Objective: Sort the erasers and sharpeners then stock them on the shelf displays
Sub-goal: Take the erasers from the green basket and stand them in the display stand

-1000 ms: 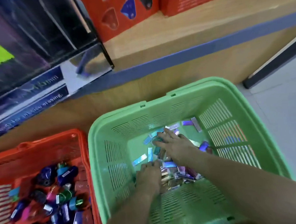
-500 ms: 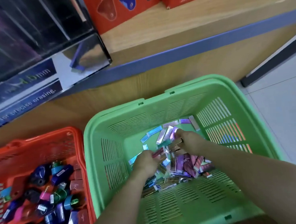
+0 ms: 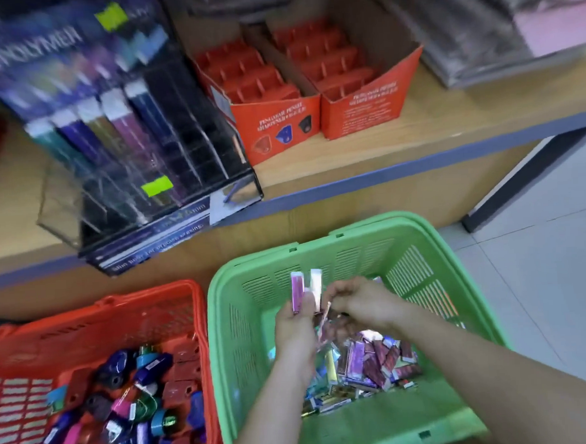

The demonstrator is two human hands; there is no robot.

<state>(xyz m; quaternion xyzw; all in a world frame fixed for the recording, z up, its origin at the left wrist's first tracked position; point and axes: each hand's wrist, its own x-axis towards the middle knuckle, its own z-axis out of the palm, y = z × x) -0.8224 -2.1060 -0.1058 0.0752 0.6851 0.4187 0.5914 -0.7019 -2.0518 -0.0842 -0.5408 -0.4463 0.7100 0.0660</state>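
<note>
Left hand (image 3: 295, 323) is up over the green basket (image 3: 321, 264), thumb and fingers clamped on two slim erasers (image 3: 298, 291). They stand upright side by side, one shiny magenta, one pale, both poking above the fingertips. Right hand (image 3: 360, 301) is tucked in just beside them with its fingers curled, but blur hides whether it pinches anything.

Below the hands, a loose eraser pile (image 3: 367, 364) in purple, dark red and silvery wrappers covers the near right of the basket floor. Right alongside on the left, the red basket (image 3: 136, 298) holds a jumble of sharpeners (image 3: 134, 400) in blue, pink, teal and dark red.

Up on the wooden shelf (image 3: 448, 111), a clear slotted eraser display (image 3: 128, 145) shows filled rows on its left and dark slots on its right. Next to it sit two red sharpener boxes (image 3: 267, 87), their dividers showing. A blue strip runs along the shelf's front edge, and tiled floor (image 3: 542, 276) lies open to the right.
</note>
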